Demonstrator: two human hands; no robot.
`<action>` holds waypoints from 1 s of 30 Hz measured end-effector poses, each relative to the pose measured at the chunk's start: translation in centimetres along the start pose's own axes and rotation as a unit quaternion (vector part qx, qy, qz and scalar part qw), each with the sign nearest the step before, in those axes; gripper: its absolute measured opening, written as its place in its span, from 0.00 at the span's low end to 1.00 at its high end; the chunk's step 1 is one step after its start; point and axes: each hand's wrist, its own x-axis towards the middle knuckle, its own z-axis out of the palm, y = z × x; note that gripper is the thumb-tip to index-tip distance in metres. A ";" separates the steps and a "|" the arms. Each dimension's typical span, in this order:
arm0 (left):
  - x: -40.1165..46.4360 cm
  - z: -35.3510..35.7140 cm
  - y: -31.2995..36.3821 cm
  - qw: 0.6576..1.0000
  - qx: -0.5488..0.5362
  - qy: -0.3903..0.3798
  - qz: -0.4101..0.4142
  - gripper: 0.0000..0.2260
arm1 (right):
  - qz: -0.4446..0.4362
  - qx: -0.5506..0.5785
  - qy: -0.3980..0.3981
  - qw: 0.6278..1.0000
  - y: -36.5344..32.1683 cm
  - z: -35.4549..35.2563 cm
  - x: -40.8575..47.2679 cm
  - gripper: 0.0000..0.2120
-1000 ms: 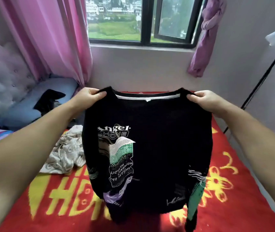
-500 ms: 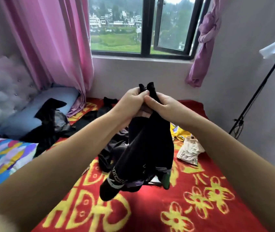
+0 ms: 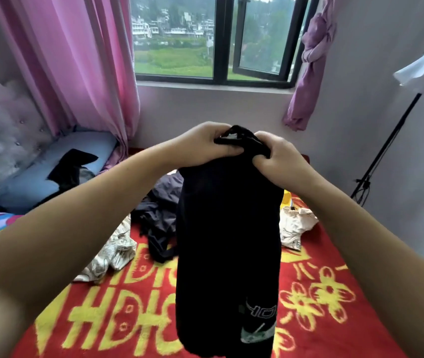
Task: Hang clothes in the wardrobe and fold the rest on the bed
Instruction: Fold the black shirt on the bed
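Red bedspread half hidden behind black shirt, collar bunched under fingers.

- A dark-framed window sits at 12 o'clock, one pane ajar, with green fields and pale buildings outside.
- A pink curtain hangs at 10 o'clock; a knotted purple curtain hangs at 1 o'clock.
- Pale lilac walls take soft daylight.
- A tufted white headboard stands at 9 o'clock.
- A black stand at 3 o'clock carries something white, possibly a lamp shade.
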 end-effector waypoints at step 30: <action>11.6 2.9 -5.6 0.977 0.140 0.162 0.006 0.14 | 0.180 -0.245 0.090 0.949 12.5 -14.2 -6.4 0.08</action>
